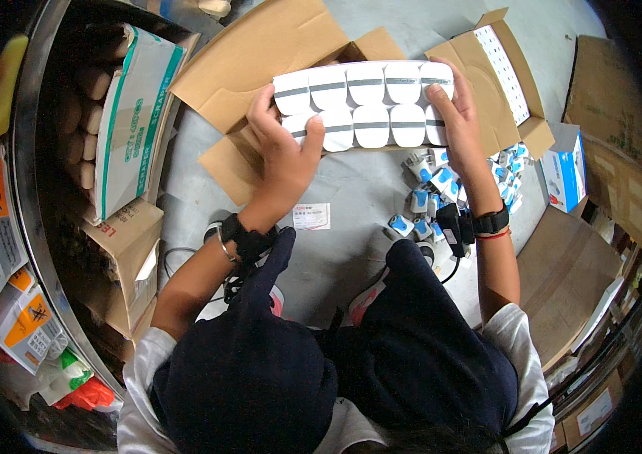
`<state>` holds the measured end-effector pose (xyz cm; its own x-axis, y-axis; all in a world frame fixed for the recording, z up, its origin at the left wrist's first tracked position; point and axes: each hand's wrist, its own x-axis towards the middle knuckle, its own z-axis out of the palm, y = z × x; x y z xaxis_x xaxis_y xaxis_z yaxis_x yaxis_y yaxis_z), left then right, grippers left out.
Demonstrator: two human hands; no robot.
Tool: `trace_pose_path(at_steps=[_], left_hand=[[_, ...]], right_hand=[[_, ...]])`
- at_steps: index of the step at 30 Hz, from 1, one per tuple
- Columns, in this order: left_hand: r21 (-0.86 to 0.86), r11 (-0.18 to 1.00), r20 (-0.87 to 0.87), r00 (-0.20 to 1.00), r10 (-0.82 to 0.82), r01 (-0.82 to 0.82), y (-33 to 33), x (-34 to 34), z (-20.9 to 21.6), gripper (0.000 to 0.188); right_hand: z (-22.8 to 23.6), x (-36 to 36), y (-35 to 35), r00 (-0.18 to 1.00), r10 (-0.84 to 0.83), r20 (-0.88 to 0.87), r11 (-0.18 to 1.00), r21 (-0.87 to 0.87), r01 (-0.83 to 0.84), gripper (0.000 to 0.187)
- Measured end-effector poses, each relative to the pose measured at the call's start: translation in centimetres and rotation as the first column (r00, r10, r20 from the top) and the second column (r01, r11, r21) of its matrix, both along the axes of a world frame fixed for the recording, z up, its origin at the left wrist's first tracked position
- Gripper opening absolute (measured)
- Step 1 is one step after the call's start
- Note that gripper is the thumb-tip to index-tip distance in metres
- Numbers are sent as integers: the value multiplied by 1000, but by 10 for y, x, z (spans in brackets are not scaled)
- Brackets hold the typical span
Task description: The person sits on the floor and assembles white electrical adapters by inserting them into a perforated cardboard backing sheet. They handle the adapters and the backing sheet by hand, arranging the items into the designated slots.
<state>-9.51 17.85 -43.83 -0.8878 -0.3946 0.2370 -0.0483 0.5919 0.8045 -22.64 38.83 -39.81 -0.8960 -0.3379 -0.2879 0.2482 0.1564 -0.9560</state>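
Between my two hands is a block of white rounded pieces (366, 89), set side by side in two rows, each crossed by a dark stripe. My left hand (289, 159) grips its left end, with the thumb over the lower row. Around the right end closes my right hand (459, 125), its thumb pressed on the front. The block is held over an open cardboard box (260, 57) on the floor, hiding much of that box. Below my right hand lies a heap of small white-and-blue plug-like pieces (442, 181), partly covered by my forearm.
Right of the block, another open carton (480, 94) has a white dotted panel (504, 72) in it. A blue-and-white box (565, 170) and large cartons (555, 280) line the right. Shelving with boxes (136, 125) stands left. A printed paper (311, 216) lies on the grey floor.
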Motion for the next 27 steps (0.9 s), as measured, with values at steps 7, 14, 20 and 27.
trace_pose_path(at_steps=[7, 14, 20, 27], left_hand=[[-437, 890, 30, 991, -128, 128, 7, -9, 8, 54], [-559, 657, 279, 861, -426, 506, -5, -23, 26, 56], [-563, 603, 245, 811, -532, 565, 3, -38, 33, 66], [-606, 602, 211, 835, -509, 520, 17, -43, 36, 66]], right_hand=[[-11, -8, 5, 997, 56, 51, 998, 20, -57, 48], [-23, -15, 7, 996, 46, 78, 996, -83, -40, 46], [-13, -22, 5, 995, 61, 82, 996, -74, -55, 46], [7, -18, 5, 997, 60, 58, 997, -59, -57, 46]])
